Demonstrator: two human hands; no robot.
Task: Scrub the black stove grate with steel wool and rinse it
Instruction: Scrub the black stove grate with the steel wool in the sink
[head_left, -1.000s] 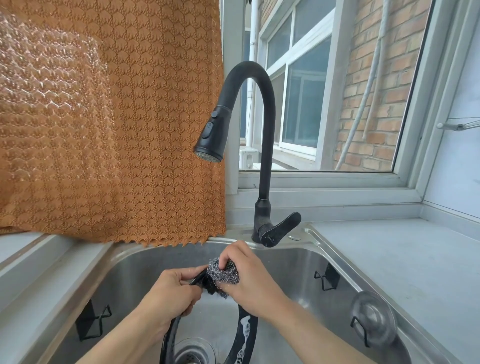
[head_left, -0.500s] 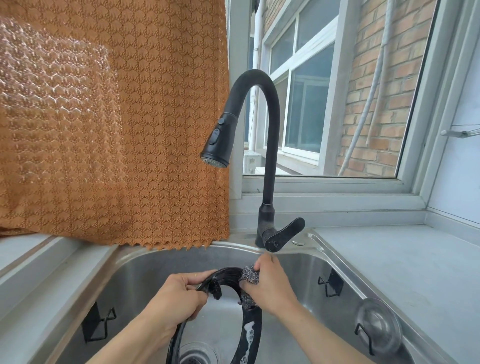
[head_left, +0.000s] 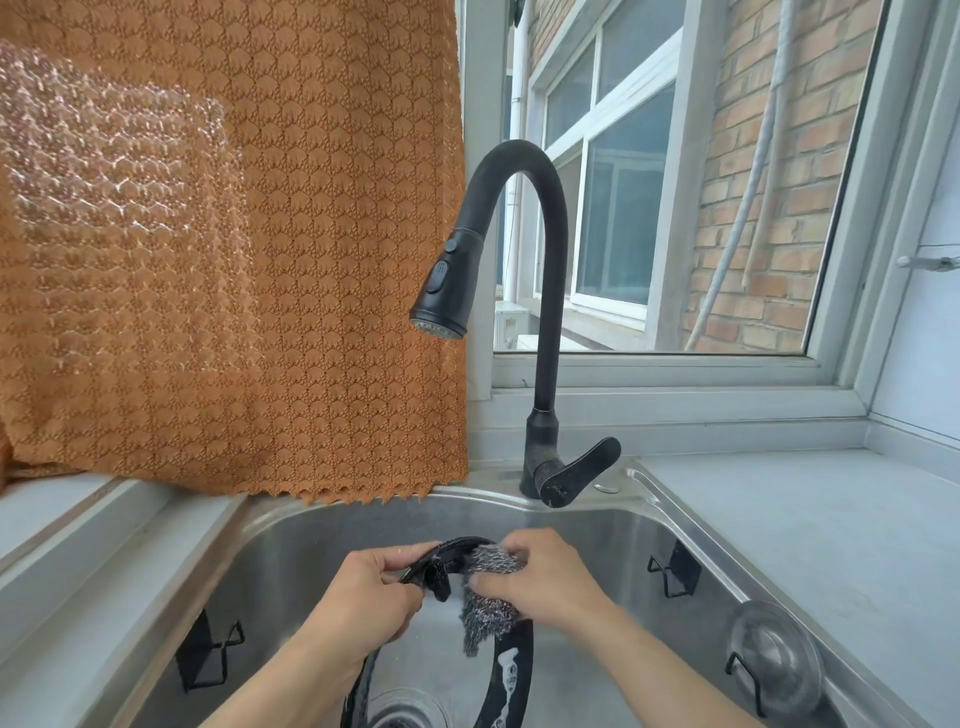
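An orange patterned cloth (head_left: 228, 249) hangs over the upper left of the frame, above the steel sink (head_left: 291, 540). Low in the centre, over the sink, the left hand (head_left: 363, 592) curls its fingers round the left side of the black ring-shaped stove grate (head_left: 514, 670), held upright. Just right of it, under the black faucet (head_left: 545, 291), the right hand (head_left: 545, 577) grips the steel wool (head_left: 488, 608) against the grate's top.

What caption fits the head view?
Left hand holds grate over sink; right hand rubs wool on it.
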